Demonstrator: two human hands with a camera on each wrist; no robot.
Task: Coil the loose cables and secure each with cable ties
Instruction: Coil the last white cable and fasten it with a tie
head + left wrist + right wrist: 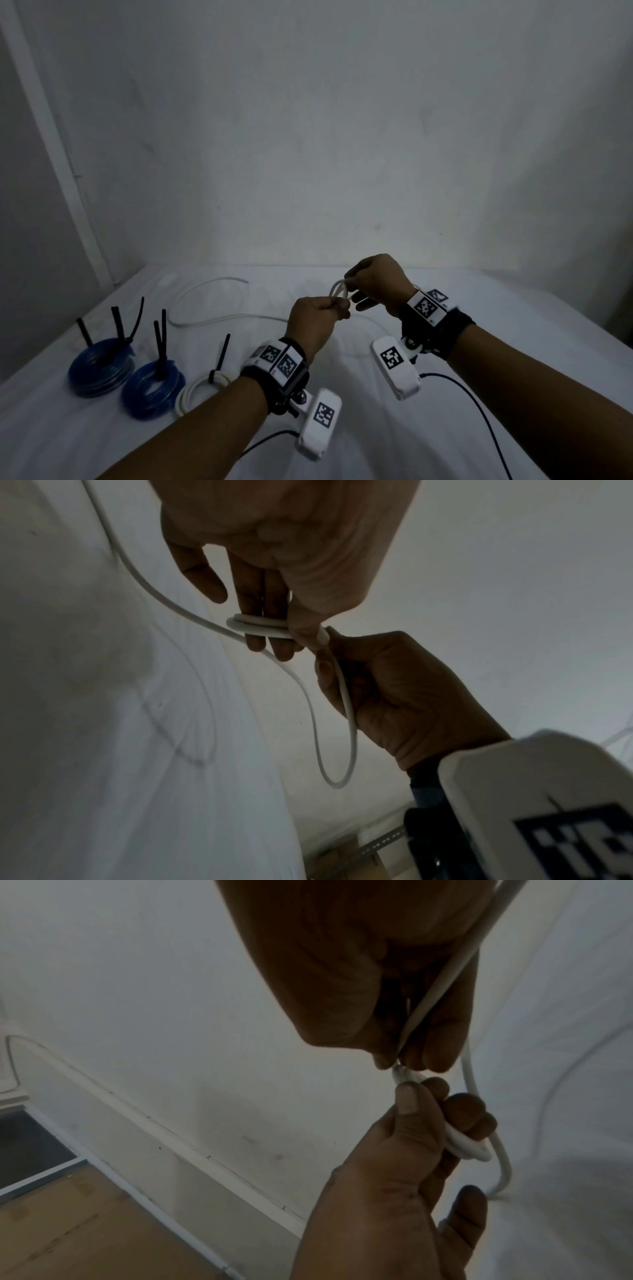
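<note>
My left hand (315, 318) holds a small coil (339, 291) of white cable wound round two of its fingers. Its thumb presses on the turns, as the left wrist view shows at the coil (260, 627). My right hand (380, 281) is curled just beyond it and pinches the same cable next to the coil (469, 1148), with the cable running through its palm. A slack loop hangs under the hands. The rest of the white cable (191, 294) lies in a wide curve on the white table (479, 325), its free end at the back.
At the front left lie two blue coils (99, 370) (154, 390) and one white coil (202, 390), each bound with black ties that stick up. Thin black leads (479, 411) trail from the wrist cameras. A pale wall stands close behind the table.
</note>
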